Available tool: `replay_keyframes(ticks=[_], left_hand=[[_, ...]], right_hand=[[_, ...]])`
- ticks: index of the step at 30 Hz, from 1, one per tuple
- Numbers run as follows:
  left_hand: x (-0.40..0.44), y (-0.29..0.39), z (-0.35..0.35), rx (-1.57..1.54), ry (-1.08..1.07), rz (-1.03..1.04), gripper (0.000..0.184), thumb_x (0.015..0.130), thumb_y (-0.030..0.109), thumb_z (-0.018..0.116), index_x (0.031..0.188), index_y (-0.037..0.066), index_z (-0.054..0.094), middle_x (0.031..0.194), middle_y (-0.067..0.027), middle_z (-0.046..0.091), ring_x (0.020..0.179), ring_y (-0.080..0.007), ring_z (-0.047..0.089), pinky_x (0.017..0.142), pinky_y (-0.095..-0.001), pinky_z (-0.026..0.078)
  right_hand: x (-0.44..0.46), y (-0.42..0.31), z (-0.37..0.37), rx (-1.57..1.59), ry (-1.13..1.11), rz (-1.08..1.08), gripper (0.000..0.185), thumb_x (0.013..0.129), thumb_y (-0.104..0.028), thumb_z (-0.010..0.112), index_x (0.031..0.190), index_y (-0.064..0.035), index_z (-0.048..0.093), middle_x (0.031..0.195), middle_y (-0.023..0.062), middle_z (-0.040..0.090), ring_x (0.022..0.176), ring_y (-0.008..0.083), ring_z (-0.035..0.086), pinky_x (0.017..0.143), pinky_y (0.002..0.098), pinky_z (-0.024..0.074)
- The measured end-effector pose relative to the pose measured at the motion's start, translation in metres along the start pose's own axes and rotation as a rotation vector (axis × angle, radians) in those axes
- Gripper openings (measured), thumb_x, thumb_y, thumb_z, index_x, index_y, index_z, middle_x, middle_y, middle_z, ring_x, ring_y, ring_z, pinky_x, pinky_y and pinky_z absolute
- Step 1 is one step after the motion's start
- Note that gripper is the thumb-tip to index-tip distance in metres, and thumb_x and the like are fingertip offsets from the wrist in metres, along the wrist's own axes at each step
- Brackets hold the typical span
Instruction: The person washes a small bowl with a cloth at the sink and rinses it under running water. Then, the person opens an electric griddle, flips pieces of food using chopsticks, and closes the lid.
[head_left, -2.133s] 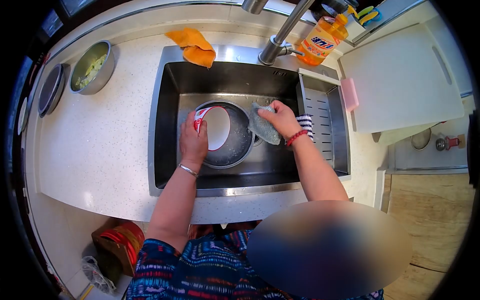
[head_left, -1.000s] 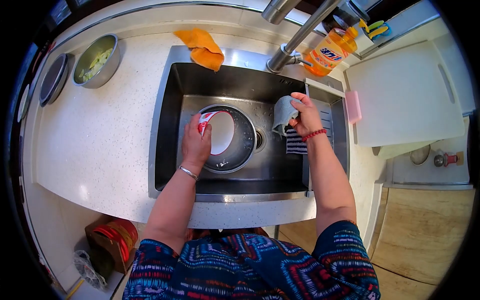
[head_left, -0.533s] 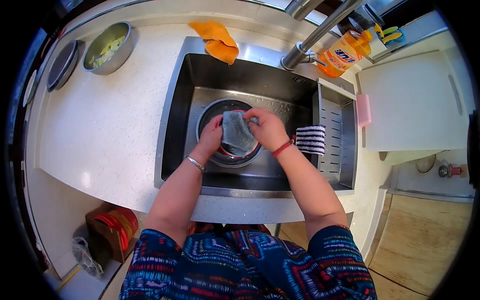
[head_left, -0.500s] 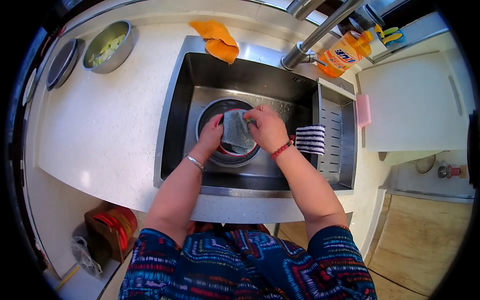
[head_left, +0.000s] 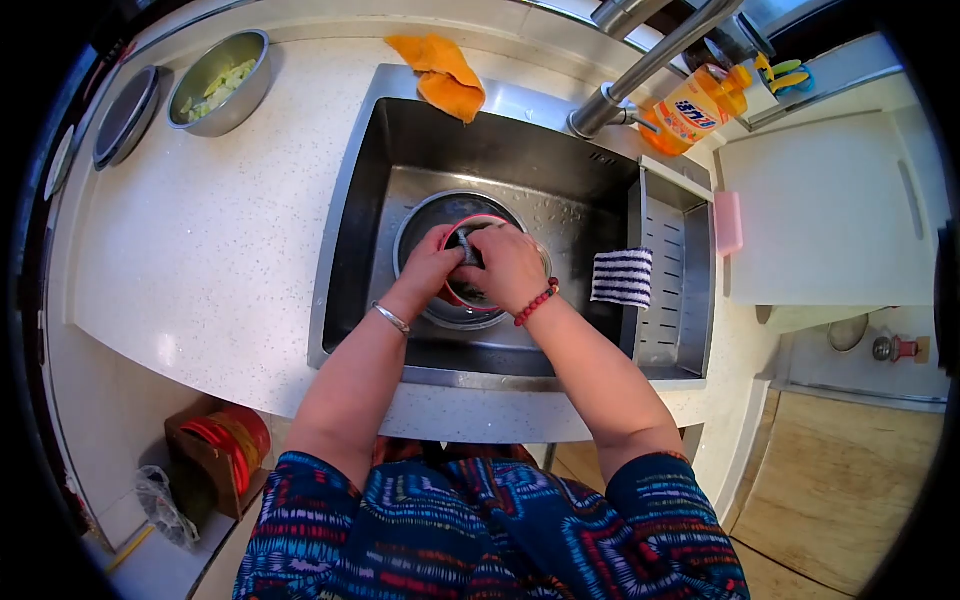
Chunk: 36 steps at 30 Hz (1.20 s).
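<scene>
My left hand (head_left: 428, 268) is closed on the left side of a red-rimmed bowl (head_left: 449, 292), its thumb over the edge. Inside that bowl my right hand (head_left: 508, 268) presses with bent fingers on a grey mesh scrubbing cloth (head_left: 466, 246), mostly covered by the fingers. The bowl is held over a round metal basin (head_left: 412, 226), which rests on the floor of the steel sink (head_left: 540, 345). The bowl's inside is largely hidden by my hands.
A striped cloth (head_left: 621, 277) hangs over the divider by the slotted side tray (head_left: 662, 300). Behind the sink are an orange cloth (head_left: 445, 80), a faucet (head_left: 600, 108) and an orange soap bottle (head_left: 690, 112). A bowl of chopped vegetables (head_left: 228, 110) stands at left.
The mesh cloth, spread out between both hands before, is now bunched under my right hand inside the bowl. My right hand has moved left and slightly down, and more of the bowl's rim shows.
</scene>
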<state>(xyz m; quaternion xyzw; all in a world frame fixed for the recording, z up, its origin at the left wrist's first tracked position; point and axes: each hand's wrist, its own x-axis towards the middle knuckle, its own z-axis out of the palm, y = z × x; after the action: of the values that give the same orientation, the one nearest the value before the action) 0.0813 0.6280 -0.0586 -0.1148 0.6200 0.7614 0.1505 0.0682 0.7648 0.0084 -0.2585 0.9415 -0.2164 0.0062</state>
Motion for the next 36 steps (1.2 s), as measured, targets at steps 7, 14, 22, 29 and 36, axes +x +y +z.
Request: replay_keyframes(ticks=[7,14,22,29,36], left_hand=[[0.002,-0.002,-0.001,0.003,-0.028,0.095,0.035,0.083,0.024,0.056,0.109,0.002,0.049,0.097,-0.0063,0.056,0.091,-0.0127,0.051,0.08,-0.0267,0.041],[0.006,-0.01,-0.003,-0.029,0.07,0.087,0.034,0.085,0.026,0.053,0.109,0.003,0.049,0.093,-0.007,0.057,0.081,-0.0146,0.056,0.068,-0.0294,0.047],[-0.005,0.012,0.0,-0.04,0.189,-0.163,0.033,0.086,0.022,0.049,0.113,0.004,0.046,0.098,-0.0083,0.056,0.087,-0.0152,0.054,0.073,-0.0293,0.045],[-0.006,0.014,-0.004,-0.052,0.187,-0.212,0.035,0.083,0.024,0.049,0.114,0.009,0.044,0.093,-0.0084,0.056,0.067,-0.0207,0.06,0.037,-0.0334,0.049],[-0.001,0.005,-0.012,-0.106,0.175,-0.236,0.039,0.082,0.019,0.046,0.119,0.01,0.038,0.097,-0.0108,0.055,0.07,-0.0248,0.06,0.04,-0.037,0.05]], right_hand=[[0.002,0.031,-0.022,0.432,-0.052,0.25,0.012,0.068,-0.009,0.055,0.078,-0.0053,0.059,0.075,0.0109,0.059,0.071,0.0229,0.057,0.062,0.033,0.0447],[0.017,0.064,-0.066,1.231,0.14,0.545,0.013,0.074,-0.001,0.047,0.085,-0.0012,0.054,0.078,0.0025,0.057,0.068,0.012,0.054,0.059,0.0245,0.0438],[0.021,0.097,-0.112,1.258,0.181,0.613,0.026,0.073,-0.001,0.06,0.098,-0.0012,0.051,0.082,0.0059,0.059,0.07,0.0159,0.058,0.063,0.029,0.0483],[0.016,0.204,-0.126,0.636,0.354,0.699,0.036,0.065,-0.007,0.067,0.099,-0.0014,0.057,0.088,0.0091,0.062,0.077,0.0175,0.059,0.071,0.0278,0.0469],[-0.033,0.268,-0.097,0.144,0.498,0.999,0.051,0.066,-0.015,0.068,0.112,-0.0011,0.051,0.106,0.0149,0.058,0.097,0.0259,0.056,0.085,0.0323,0.0425]])
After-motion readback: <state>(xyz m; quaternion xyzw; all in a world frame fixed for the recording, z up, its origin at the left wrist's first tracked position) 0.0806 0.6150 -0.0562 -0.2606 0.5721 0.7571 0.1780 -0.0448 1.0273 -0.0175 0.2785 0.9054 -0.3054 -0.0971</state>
